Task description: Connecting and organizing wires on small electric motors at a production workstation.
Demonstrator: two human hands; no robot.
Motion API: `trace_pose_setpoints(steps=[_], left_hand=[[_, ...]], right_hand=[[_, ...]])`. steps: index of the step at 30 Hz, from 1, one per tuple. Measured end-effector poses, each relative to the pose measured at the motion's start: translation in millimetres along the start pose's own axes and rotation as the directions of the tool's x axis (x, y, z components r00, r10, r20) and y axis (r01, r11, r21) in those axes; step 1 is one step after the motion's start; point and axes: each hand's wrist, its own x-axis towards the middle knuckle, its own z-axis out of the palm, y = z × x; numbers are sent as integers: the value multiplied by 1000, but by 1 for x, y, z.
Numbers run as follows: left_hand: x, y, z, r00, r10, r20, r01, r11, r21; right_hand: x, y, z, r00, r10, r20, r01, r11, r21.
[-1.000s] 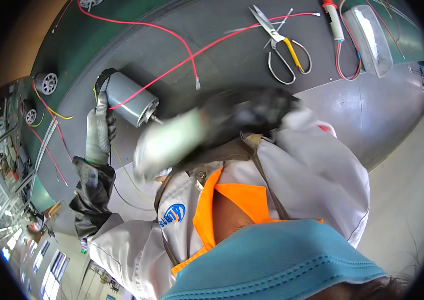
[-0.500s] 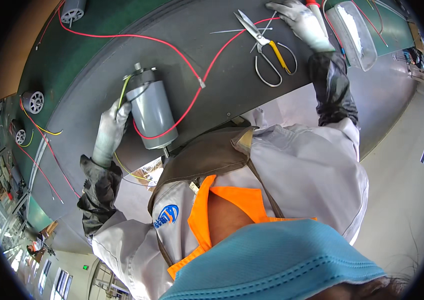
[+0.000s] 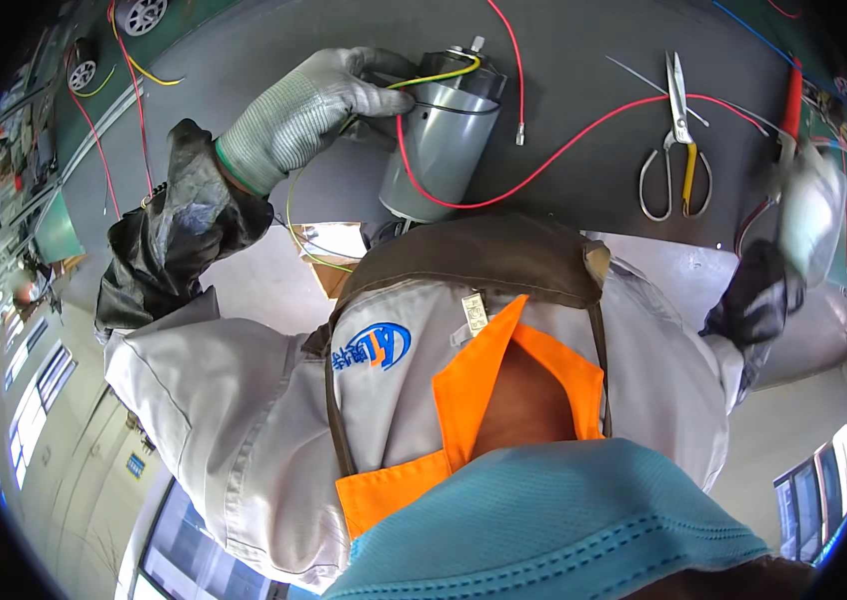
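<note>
Reaching to the upper end of the grey motor, the left hand half-curls its fingers beside a yellow-green wire; their hold is unclear. The motor lies near the worktop's front edge, left of the scissors. The blurred right hand is near a red-handled tool; I cannot tell its grip.

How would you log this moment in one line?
left hand: at grey motor; right hand: blurred, by red-and-white tool, grip unclear; scissors: on dark table; red wire: across motor
</note>
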Motion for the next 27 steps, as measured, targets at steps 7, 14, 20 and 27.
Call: trace_pose_setpoints(steps=[7, 14, 20, 27], left_hand=[[-6, 2, 15, 985, 146, -89, -162, 963, -214], [-17, 37, -7, 951, -309, -14, 297, 901, 316], [-15, 62, -17, 932, -353, 84, 289, 862, 416], [-16, 31, -4, 982, -182, -53, 190, 944, 271]], right_hand=[[-72, -86, -24, 860, -318, -399, 510, 563, 650], [-87, -245, -52, 512, -575, -639, 845, 202, 495], [-114, -287, -63, 461, -742, -487, 885, 422, 196], [-126, -296, -53, 534, -689, -490, 836, 515, 187]])
